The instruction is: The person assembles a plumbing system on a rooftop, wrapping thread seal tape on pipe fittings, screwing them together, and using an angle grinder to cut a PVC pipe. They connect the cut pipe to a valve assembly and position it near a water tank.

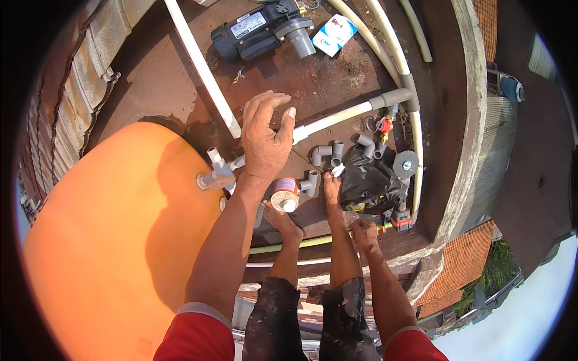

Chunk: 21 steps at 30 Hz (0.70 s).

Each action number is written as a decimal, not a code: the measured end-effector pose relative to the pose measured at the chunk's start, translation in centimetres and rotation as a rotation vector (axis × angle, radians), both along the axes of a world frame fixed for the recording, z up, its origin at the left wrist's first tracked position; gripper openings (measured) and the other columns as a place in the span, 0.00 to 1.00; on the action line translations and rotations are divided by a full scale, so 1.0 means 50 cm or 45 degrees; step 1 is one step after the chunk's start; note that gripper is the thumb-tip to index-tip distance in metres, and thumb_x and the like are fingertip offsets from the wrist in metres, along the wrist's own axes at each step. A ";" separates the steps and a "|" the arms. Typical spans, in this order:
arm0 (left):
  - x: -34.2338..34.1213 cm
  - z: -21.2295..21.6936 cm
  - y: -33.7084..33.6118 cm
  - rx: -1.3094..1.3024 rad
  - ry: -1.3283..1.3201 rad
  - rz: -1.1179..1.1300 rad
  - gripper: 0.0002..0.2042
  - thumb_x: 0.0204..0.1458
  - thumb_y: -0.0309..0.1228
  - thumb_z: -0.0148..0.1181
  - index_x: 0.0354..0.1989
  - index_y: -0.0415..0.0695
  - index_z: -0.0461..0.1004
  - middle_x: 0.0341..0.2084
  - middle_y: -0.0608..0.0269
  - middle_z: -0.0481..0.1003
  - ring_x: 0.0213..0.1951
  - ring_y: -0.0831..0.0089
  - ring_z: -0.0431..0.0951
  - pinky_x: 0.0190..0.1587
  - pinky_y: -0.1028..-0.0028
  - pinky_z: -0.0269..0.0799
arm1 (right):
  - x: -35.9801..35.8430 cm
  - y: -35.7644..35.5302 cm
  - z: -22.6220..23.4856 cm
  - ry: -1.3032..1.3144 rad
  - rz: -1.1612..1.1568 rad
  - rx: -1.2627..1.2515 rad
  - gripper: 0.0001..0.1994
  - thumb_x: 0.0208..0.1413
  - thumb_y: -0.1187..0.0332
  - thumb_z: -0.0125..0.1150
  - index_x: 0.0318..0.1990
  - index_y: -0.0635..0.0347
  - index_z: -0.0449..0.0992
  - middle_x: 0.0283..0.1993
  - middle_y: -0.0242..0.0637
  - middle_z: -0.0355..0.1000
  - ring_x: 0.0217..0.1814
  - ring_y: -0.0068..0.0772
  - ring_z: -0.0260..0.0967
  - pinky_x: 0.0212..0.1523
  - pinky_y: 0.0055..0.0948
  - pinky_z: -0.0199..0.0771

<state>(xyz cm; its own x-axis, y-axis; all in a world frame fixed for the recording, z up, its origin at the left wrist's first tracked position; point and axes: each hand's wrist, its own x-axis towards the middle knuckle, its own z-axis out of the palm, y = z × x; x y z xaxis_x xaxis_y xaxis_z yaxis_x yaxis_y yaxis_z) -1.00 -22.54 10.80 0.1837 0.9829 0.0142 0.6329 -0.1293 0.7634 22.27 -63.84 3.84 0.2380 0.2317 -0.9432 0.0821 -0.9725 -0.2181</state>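
My left hand [265, 135] is raised over a joint in the white pipe run [334, 120], fingers bent and thumb apart. It looks open and hides part of the pipe; contact cannot be told. Beside its wrist is a grey pipe fitting [218, 176] on the orange tank. My right hand [364, 233] hangs beside my right shin, fingers curled closed; anything inside them is hidden. Between my feet and the pipe stand a round can [285, 194] with a white cap and grey pipe fittings [309, 183]. A black plastic bag [368, 180] lies beside my right foot.
The large orange tank [114, 240] fills the left side. A black pump [259, 30] and a blue-and-white box [335, 35] lie at the far side. A tool with a round disc [406, 164] and red-black body is right of the bag. The ledge [472, 120] curves along the right.
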 end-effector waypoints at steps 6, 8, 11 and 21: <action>-0.031 0.033 -0.458 -0.585 -0.247 0.161 0.11 0.74 0.30 0.64 0.41 0.33 0.83 0.40 0.57 0.83 0.41 0.76 0.82 0.46 0.71 0.78 | -0.027 0.245 -0.029 -0.362 0.379 0.263 0.12 0.65 0.61 0.69 0.47 0.59 0.84 0.43 0.51 0.86 0.50 0.61 0.85 0.54 0.49 0.82; -0.034 0.034 -0.551 -0.945 -0.229 0.242 0.14 0.75 0.32 0.62 0.40 0.33 0.83 0.31 0.64 0.81 0.34 0.80 0.79 0.41 0.74 0.76 | -0.026 0.310 -0.058 -0.352 0.346 0.198 0.13 0.65 0.60 0.68 0.47 0.60 0.85 0.44 0.53 0.86 0.51 0.61 0.85 0.55 0.49 0.82; -0.056 -0.007 -0.644 -1.143 -0.318 0.329 0.13 0.77 0.32 0.60 0.44 0.34 0.83 0.28 0.66 0.81 0.32 0.81 0.78 0.39 0.76 0.75 | -0.046 0.385 -0.078 -0.450 0.485 0.222 0.17 0.66 0.56 0.67 0.49 0.63 0.85 0.46 0.55 0.87 0.54 0.64 0.84 0.59 0.51 0.81; -0.085 -0.045 -0.669 -1.219 -0.461 0.600 0.10 0.75 0.31 0.62 0.50 0.35 0.82 0.42 0.62 0.85 0.48 0.77 0.84 0.56 0.74 0.78 | -0.113 0.381 -0.081 -0.586 0.354 0.433 0.19 0.64 0.58 0.66 0.53 0.65 0.78 0.43 0.59 0.85 0.51 0.64 0.85 0.55 0.51 0.82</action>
